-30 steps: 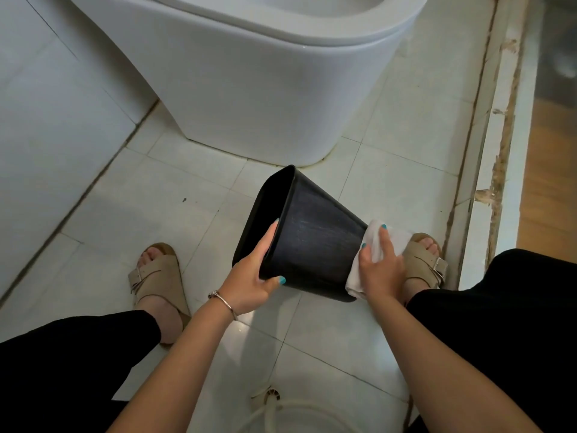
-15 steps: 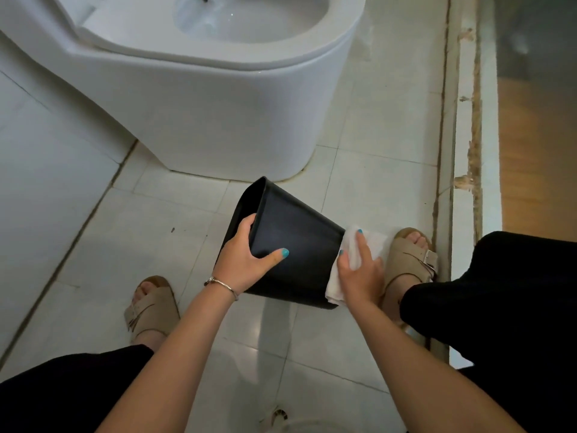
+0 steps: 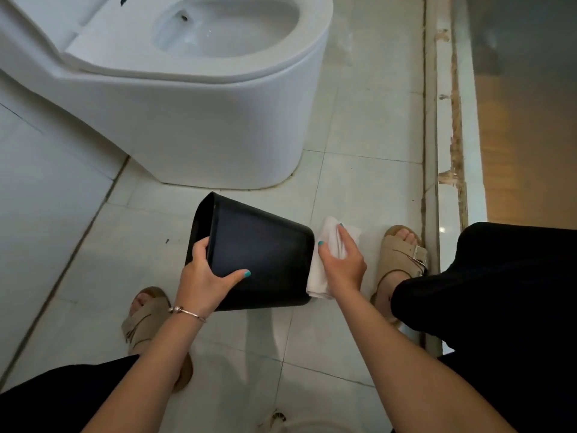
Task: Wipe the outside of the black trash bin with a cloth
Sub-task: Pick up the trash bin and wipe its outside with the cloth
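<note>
Two hands: we see both at work on one black trash bin (image 3: 262, 260), held tipped on its side above the tiled floor (image 3: 359, 182).
Bin: we note its open mouth faces left and away, toward the toilet (image 3: 193, 120); its base points right.
Left hand (image 3: 203, 276): we find it gripping the bin at the rim, fingers curled over the edge into the mouth and the thumb lying across the outer wall.
Right hand (image 3: 343, 260): we see it holding a white cloth (image 3: 318, 276), fingers curled round the fabric, pressing it against the bin's base end.
Cloth: we observe it folded, hanging between the palm and the bin, its lower end below the hand.
Bracelet (image 3: 189, 312): we mark a thin band on the left wrist.
Sandals: we see a tan left sandal (image 3: 146, 317) beneath the left forearm and a right sandal (image 3: 402, 260) just beside the cloth.
Threshold (image 3: 443, 151): we note a worn strip along the right side.
</note>
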Motion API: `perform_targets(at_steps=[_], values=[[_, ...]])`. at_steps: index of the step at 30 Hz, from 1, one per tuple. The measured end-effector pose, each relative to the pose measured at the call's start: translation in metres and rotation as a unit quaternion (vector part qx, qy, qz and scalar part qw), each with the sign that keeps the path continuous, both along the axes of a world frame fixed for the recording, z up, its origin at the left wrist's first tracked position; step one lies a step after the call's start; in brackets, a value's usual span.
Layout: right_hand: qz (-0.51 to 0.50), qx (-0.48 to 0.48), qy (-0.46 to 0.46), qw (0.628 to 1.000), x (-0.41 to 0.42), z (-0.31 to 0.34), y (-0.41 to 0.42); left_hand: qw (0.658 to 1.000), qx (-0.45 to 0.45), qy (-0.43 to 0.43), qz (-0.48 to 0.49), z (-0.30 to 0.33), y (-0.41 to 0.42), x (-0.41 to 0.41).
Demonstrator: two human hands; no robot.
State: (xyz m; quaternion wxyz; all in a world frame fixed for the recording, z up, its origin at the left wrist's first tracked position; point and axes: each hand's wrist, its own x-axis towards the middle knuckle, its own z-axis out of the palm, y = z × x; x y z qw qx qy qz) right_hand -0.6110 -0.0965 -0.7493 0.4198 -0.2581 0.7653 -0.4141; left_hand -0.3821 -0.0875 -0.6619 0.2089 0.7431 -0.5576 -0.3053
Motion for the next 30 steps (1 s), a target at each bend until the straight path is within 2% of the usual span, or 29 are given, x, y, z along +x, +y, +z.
perform_targets(at_steps=[5,11,17,21,24,30], values=[[0.0,-0.005,-0.017,1.0,0.002,0.009,0.003,0.996,0.009,-0.065,-0.055,0.005,0.003,0.011],[-0.009,-0.044,-0.02,0.999,0.003,0.033,-0.004,0.992,0.008,-0.087,-0.09,0.006,0.013,0.011],[0.075,-0.089,-0.039,0.992,0.022,0.064,-0.008,0.986,0.016,-0.109,-0.124,0.003,0.025,0.019],[0.147,-0.101,-0.094,0.979,0.029,0.081,-0.02,0.982,0.016,-0.127,-0.142,0.002,0.027,0.019],[0.21,-0.116,-0.082,0.967,0.03,0.092,-0.025,0.977,0.017,-0.138,-0.161,0.003,0.03,0.016],[0.191,-0.16,-0.052,0.967,0.037,0.109,-0.023,0.969,0.021,-0.153,-0.192,0.003,0.034,0.016]])
